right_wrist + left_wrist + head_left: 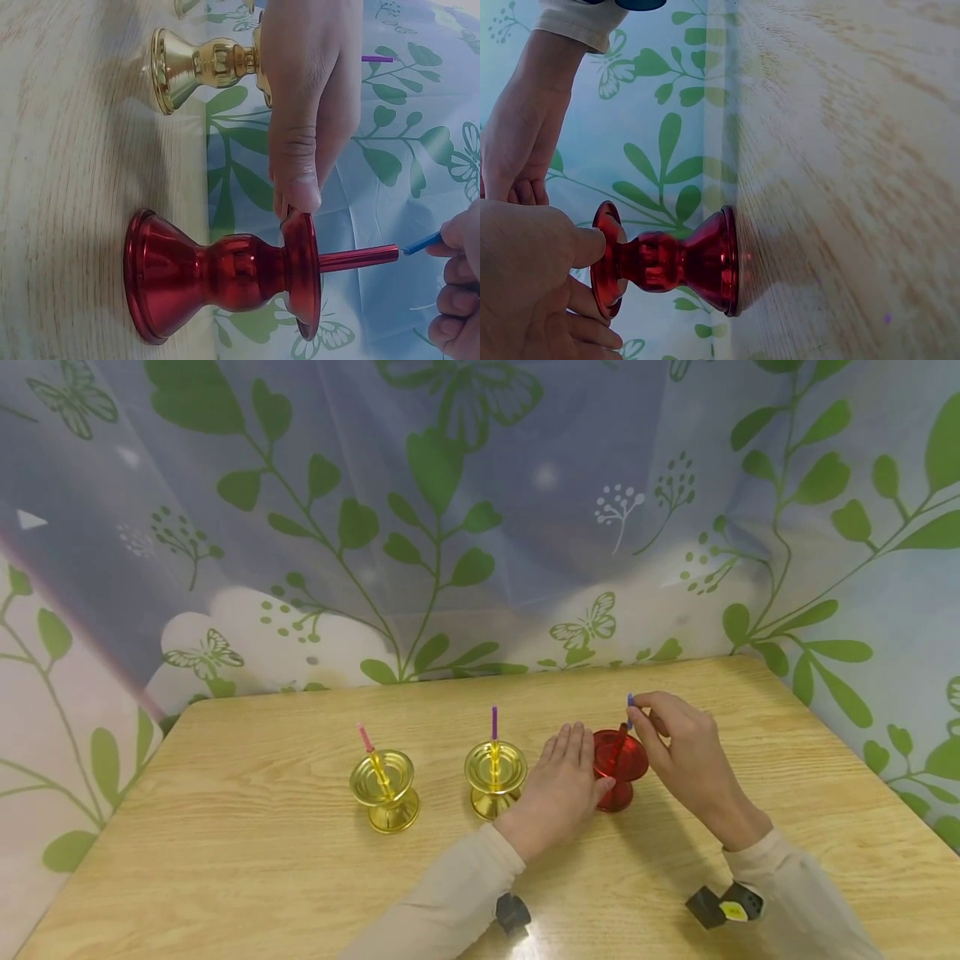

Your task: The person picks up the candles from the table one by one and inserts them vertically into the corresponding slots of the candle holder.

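Observation:
My left hand (555,789) holds the dish rim of a red candle holder (617,795), thumb on the near side and fingers behind. The holder stands upright on its flared base; a thin red tube (360,258) rises from its dish. My right hand (690,760) pinches a thin blue candle (423,243) between thumb and fingertips. In the right wrist view the candle's lower end is right by the tube's open tip, slightly tilted; whether they touch I cannot tell. In the left wrist view, the candle is hidden behind my left hand.
Left of the red holder stand two gold candle holders: one (491,803) bears a purple candle (494,722), the other (393,814) a leaning pink candle (365,737). All are on a wooden table (262,860). A leaf-patterned cloth (525,577) hangs behind.

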Action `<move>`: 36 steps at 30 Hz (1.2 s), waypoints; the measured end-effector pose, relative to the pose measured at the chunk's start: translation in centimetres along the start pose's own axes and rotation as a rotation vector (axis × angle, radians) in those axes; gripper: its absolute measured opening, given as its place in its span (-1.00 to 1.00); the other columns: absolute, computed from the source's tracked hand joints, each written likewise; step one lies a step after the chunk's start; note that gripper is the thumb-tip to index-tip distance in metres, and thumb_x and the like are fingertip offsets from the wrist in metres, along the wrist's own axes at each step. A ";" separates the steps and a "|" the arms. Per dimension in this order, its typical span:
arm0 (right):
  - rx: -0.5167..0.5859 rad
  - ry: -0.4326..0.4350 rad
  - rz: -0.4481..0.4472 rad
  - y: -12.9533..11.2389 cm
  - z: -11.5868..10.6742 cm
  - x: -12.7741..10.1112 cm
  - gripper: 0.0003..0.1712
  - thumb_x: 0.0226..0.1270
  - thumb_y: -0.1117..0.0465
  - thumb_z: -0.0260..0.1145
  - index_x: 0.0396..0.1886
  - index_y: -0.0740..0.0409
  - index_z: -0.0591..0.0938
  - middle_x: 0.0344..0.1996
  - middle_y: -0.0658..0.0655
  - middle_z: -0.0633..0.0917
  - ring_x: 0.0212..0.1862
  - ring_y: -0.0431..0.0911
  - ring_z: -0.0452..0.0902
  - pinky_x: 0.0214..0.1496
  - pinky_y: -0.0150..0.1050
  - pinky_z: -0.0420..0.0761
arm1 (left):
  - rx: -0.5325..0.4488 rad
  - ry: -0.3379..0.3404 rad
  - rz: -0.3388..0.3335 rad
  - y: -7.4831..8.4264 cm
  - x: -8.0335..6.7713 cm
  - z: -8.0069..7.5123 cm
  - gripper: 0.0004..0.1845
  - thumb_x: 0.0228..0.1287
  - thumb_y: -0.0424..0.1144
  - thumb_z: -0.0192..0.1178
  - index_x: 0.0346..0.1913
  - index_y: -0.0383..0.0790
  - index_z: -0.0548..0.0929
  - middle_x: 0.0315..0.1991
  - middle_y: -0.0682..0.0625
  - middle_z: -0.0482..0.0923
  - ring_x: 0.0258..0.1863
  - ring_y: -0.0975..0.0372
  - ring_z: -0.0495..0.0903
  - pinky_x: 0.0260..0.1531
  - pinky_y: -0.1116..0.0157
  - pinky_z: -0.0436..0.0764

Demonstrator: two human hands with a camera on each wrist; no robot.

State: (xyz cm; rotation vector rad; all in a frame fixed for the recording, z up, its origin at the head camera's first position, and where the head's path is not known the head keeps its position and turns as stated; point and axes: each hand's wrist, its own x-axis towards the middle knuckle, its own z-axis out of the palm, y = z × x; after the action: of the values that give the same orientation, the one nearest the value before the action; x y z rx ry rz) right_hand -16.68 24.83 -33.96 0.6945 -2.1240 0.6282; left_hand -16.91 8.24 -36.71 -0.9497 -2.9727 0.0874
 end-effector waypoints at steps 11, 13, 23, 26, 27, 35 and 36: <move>0.010 0.015 -0.022 0.1 0.1 0.1 -0.88 0.18 0.51 0.33 -0.27 0.38 0.63 -0.45 0.13 0.67 -0.52 -0.23 0.38 -0.49 -0.48 0.40 | 0.013 0.004 0.007 0.0 0.0 -0.1 -0.29 0.55 0.13 -0.37 0.50 -0.34 0.06 0.50 -0.18 0.03 0.49 0.07 0.01 0.44 0.24 0.07; 0.009 0.020 -0.021 0.1 0.1 0.1 -0.86 0.16 0.52 0.34 -0.26 0.37 0.64 -0.45 0.13 0.67 -0.52 -0.22 0.37 -0.49 -0.48 0.39 | 0.015 0.004 0.007 0.0 0.0 -0.1 -0.29 0.54 0.13 -0.36 0.50 -0.34 0.06 0.50 -0.18 0.03 0.49 0.07 0.02 0.43 0.24 0.08; 0.024 0.019 -0.029 0.0 0.1 0.1 -0.76 0.04 0.58 0.39 -0.26 0.35 0.66 -0.50 0.06 0.65 -0.53 -0.26 0.31 -0.54 -0.49 0.32 | 0.004 -0.002 -0.004 0.0 0.0 -0.2 -0.28 0.54 0.14 -0.34 0.50 -0.34 0.07 0.50 -0.18 0.04 0.49 0.07 0.02 0.43 0.26 0.08; 0.020 0.018 -0.029 0.0 0.0 0.1 -0.75 0.02 0.59 0.40 -0.27 0.35 0.66 -0.50 0.05 0.65 -0.53 -0.26 0.30 -0.54 -0.49 0.31 | -0.002 -0.007 -0.003 0.0 0.0 -0.2 -0.28 0.54 0.14 -0.34 0.50 -0.34 0.06 0.50 -0.18 0.03 0.49 0.07 0.01 0.43 0.25 0.08; 0.020 0.018 -0.029 0.0 0.0 0.1 -0.75 0.01 0.59 0.40 -0.27 0.35 0.66 -0.51 0.05 0.64 -0.53 -0.26 0.30 -0.54 -0.49 0.32 | -0.004 -0.008 -0.002 0.0 0.0 -0.2 -0.28 0.54 0.14 -0.34 0.50 -0.34 0.06 0.50 -0.18 0.03 0.49 0.07 0.01 0.44 0.25 0.07; 0.035 0.012 -0.023 0.1 0.0 0.0 -0.86 0.15 0.52 0.35 -0.27 0.35 0.67 -0.49 0.07 0.66 -0.54 -0.27 0.31 -0.53 -0.50 0.32 | -0.008 -0.012 -0.005 0.0 0.1 -0.1 -0.28 0.54 0.14 -0.35 0.50 -0.34 0.04 0.51 -0.18 0.01 0.49 0.06 -0.01 0.44 0.24 0.06; 0.037 0.011 -0.022 0.1 0.0 0.0 -0.88 0.18 0.50 0.35 -0.27 0.35 0.67 -0.48 0.07 0.67 -0.54 -0.27 0.31 -0.53 -0.50 0.33 | -0.010 -0.014 -0.006 0.0 0.1 -0.1 -0.28 0.54 0.14 -0.35 0.50 -0.34 0.04 0.51 -0.18 0.00 0.49 0.07 -0.01 0.44 0.24 0.05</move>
State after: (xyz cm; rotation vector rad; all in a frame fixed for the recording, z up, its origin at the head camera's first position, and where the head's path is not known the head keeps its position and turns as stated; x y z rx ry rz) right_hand -16.79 24.92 -33.98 0.7319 -2.0962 0.6596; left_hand -16.93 8.30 -36.61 -0.9452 -2.9915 0.0798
